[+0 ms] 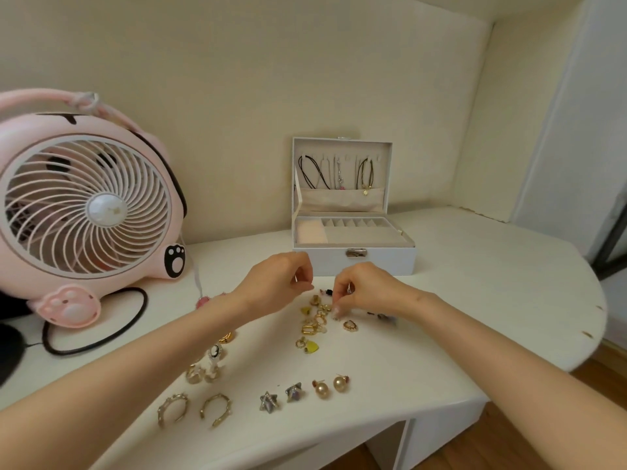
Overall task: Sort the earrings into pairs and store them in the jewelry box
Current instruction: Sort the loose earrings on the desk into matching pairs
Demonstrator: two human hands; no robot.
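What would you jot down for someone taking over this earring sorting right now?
Left hand: curled above the table, contents unclear. Right hand: fingertips in the unsorted pile; grip unclear.
Done: hoop pair, star pair, pearl pair laid out near the table's front edge.
Left: pair the pile, then move everything into the open jewelry box, whose tray shows no earrings.

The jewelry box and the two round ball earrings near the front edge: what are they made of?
The jewelry box looks like white faux leather or painted board outside: smooth, matt, with a metal clasp. Its lining seems beige velvety fabric, soft and dull. The ball earrings look like gold-toned pearl or coated beads, going by their glossy highlights; which, I cannot tell.
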